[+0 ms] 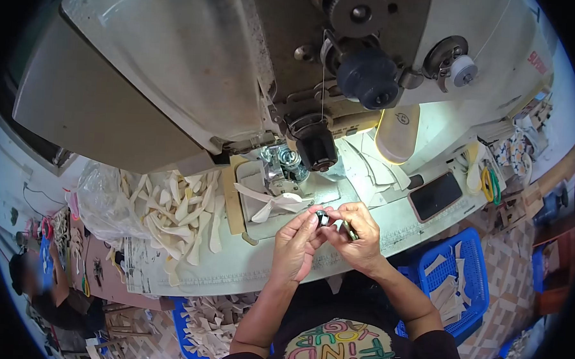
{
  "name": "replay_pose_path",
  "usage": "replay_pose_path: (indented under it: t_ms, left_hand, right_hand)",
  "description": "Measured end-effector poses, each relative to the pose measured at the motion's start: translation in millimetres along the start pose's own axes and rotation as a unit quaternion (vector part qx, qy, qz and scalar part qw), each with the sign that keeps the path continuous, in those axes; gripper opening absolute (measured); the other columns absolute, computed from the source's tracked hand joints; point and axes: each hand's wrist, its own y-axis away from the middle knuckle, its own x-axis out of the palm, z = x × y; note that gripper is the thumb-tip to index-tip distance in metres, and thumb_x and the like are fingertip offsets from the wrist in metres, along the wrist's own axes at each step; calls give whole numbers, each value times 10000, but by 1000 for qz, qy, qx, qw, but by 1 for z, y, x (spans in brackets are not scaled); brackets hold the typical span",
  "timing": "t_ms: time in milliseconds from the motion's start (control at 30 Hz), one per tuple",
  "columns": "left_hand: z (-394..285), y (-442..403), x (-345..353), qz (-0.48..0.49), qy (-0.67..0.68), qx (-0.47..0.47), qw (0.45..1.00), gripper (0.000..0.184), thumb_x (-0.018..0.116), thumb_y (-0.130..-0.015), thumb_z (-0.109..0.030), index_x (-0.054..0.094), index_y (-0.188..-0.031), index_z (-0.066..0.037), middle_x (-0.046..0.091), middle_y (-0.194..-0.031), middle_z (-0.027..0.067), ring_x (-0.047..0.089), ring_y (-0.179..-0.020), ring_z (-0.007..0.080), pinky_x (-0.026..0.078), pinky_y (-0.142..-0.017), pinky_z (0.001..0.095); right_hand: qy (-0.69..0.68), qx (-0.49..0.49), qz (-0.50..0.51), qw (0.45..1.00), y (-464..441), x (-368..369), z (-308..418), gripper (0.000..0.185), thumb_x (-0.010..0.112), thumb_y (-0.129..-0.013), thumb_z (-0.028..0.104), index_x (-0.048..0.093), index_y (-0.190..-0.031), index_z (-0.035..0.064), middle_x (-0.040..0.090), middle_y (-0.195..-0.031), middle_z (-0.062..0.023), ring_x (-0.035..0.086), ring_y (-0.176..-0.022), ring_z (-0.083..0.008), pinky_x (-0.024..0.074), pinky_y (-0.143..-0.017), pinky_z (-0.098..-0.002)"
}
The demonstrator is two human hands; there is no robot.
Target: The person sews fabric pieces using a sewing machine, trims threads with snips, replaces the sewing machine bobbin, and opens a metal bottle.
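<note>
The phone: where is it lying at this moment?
In the head view, the phone lies on the table near its front edge, right of the person's right hand and left of the scissors.

Pale worktable [239,267] with a curved front edge, along which ruler markings [400,247] run. A sewing machine [144,90] stands on it. Left of the machine bed, a loose heap of narrow, cream-coloured cut pieces [187,207] lies beside a crumpled clear plastic bag [97,200]. To the right, a dark-screened phone [435,197] lies aslant near the front edge; flat pale pieces [387,168] lie to its left, partly overlapping.
</note>
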Motion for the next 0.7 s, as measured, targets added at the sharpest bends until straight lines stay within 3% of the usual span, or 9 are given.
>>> replay_pose_path:
  t_ms: [100, 133, 233, 333, 433, 533, 633, 667, 700]
  left_hand:
    - [14, -2, -2, -9, -178, 94, 980, 247, 487, -873, -26, 528, -1107, 43, 612, -970, 140, 626, -819, 193, 513, -756, 288]
    - [17, -2, -3, -10, -258, 138, 956, 236, 501, -865, -16, 541, -1089, 48, 618, -955, 141, 630, -806, 195, 515, -745, 285]
    - [20, 0, -2, -28, -408, 202, 890, 207, 555, -823, 15, 576, -1026, 48, 633, -918, 138, 633, -774, 175, 515, -691, 261]
    - [19, -2, 2, -36, -561, 370, 740, 187, 588, -797, 15, 588, -982, 40, 642, -894, 132, 629, -777, 145, 506, -661, 236]
    - [20, -5, 2, -68, -602, 453, 655, 157, 608, -742, 39, 596, -898, 23, 635, -873, 136, 637, -754, 229, 517, -637, 276]
    - [14, -10, -7, -125, -569, 429, 691, 137, 612, -757, 27, 600, -892, 21, 642, -872, 123, 637, -751, 181, 515, -618, 266]
    - [11, -10, -9, -130, -431, 334, 828, 98, 610, -771, 20, 604, -869, 24, 649, -872, 102, 626, -762, 126, 510, -608, 251]
    - [12, -11, -14, -95, -461, 346, 812, 148, 560, -824, 6, 530, -959, 58, 625, -858, 157, 629, -711, 152, 511, -588, 221]
    - [9, -9, -9, -80, -393, 298, 867, 164, 554, -827, -1, 518, -977, 54, 613, -849, 144, 615, -685, 140, 500, -561, 211]
  right_hand:
    - [-41, 51, 21, 998, 1, -9, 3, 302, 707, -676, 6, 587, -952, -17, 561, -911, -115, 583, -694, -129, 485, -545, -235]
    - [-66, 50, 15, 996, 3, -8, -1, 305, 690, -680, -41, 586, -964, -8, 559, -917, -82, 537, -630, -67, 443, -519, -181]
    - [-46, 86, 40, 994, 6, -15, -2, 262, 696, -684, 3, 579, -918, -8, 583, -825, -92, 580, -620, -88, 471, -535, -221]
    - [-12, 97, 53, 994, 4, -21, 6, 229, 691, -691, 27, 573, -885, 0, 577, -754, -70, 557, -572, -82, 455, -525, -224]
    - [-5, 184, 106, 977, 4, -27, 12, 211, 688, -696, 55, 562, -857, 3, 565, -731, -58, 537, -556, -97, 448, -528, -237]
    - [-28, 231, 64, 971, 11, -24, 11, 240, 684, -704, 57, 573, -907, -8, 559, -745, -61, 533, -587, -114, 449, -554, -242]
    - [7, 146, 62, 987, 12, -29, 0, 275, 686, -703, 15, 585, -957, -19, 545, -786, -47, 518, -672, -79, 429, -571, -191]
    - [12, 129, 57, 990, 13, -30, -3, 290, 686, -700, 9, 587, -971, -18, 553, -803, -53, 527, -673, -86, 434, -571, -196]
    - [17, 112, 52, 992, 15, -32, -5, 306, 686, -696, 3, 588, -985, -17, 560, -820, -60, 536, -673, -94, 439, -572, -202]
